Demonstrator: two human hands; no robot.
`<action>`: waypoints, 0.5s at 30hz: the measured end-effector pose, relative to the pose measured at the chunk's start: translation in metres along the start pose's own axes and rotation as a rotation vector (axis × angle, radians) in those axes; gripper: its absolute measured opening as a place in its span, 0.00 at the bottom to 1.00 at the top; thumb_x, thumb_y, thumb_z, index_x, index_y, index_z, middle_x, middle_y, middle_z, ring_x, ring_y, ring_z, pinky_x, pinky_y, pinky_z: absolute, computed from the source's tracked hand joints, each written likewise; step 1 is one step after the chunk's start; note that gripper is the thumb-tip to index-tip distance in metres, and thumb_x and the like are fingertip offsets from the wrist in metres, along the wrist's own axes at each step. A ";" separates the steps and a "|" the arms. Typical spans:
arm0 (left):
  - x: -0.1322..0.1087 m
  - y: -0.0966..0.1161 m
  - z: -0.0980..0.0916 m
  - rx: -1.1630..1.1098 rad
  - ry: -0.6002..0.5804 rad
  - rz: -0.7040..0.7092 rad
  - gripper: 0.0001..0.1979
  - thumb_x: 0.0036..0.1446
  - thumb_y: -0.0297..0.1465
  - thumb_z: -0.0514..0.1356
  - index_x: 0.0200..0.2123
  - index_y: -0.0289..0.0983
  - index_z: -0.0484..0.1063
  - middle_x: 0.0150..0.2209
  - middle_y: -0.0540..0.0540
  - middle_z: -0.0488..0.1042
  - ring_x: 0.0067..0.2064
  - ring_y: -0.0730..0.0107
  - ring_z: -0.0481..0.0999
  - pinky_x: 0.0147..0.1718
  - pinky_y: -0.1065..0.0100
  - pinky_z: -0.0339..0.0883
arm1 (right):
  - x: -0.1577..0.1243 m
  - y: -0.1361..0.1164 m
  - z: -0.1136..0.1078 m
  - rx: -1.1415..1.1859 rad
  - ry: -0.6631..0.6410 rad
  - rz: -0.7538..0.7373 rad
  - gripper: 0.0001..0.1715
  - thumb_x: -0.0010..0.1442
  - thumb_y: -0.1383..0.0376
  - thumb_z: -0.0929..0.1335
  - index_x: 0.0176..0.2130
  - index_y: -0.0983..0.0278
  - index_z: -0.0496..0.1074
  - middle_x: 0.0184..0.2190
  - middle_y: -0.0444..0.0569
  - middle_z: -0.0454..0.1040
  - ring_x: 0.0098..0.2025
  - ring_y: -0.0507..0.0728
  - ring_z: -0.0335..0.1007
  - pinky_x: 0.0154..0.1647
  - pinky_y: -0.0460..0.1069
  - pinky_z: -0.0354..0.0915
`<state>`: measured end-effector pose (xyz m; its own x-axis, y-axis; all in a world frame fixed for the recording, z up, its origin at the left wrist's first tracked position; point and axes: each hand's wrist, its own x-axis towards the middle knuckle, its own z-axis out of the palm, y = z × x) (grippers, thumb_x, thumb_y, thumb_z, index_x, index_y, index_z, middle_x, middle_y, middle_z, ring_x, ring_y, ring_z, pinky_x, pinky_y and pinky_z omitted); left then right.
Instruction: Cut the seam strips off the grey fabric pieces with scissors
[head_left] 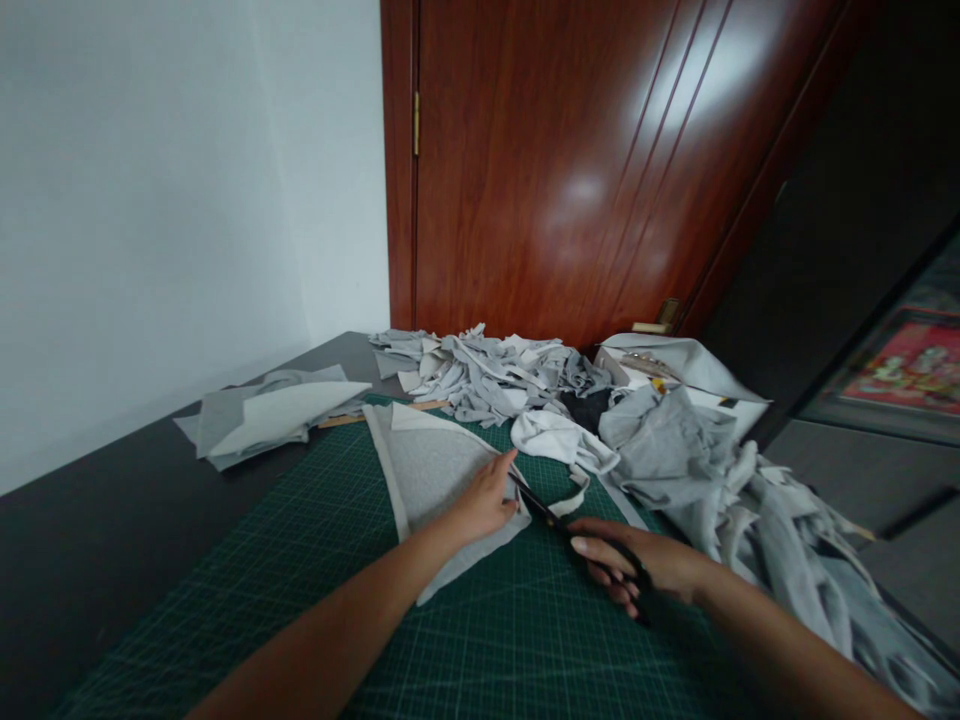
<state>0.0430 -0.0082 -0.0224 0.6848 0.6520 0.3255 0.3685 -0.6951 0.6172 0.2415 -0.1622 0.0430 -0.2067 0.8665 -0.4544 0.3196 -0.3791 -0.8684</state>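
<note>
A grey fabric piece (431, 465) with a pale border lies flat on the green cutting mat (300, 560). My left hand (484, 500) presses down on its right part, fingers spread flat. My right hand (637, 565) grips the black handles of a pair of scissors (551, 515), whose blades point up-left toward the fabric's right edge, just by my left fingertips. A loose white fabric strip (574, 495) curls beside the blades.
A heap of grey fabric scraps (487, 370) lies at the back of the table, more bunched grey cloth (720, 480) along the right edge. Folded grey pieces (262, 415) sit at the left, with a wooden ruler (352, 418) nearby. A brown door (585, 170) stands behind.
</note>
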 end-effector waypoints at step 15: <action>0.005 -0.004 0.000 -0.092 0.079 -0.026 0.47 0.44 0.23 0.63 0.66 0.39 0.44 0.66 0.35 0.52 0.67 0.49 0.53 0.64 0.46 0.48 | 0.002 0.006 -0.001 0.047 -0.008 0.004 0.33 0.53 0.39 0.68 0.44 0.62 0.64 0.23 0.36 0.64 0.18 0.45 0.61 0.14 0.40 0.57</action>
<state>0.0447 -0.0020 -0.0237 0.6229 0.6937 0.3616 0.3235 -0.6493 0.6884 0.2442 -0.1623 0.0369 -0.2127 0.8622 -0.4597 0.2771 -0.3979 -0.8746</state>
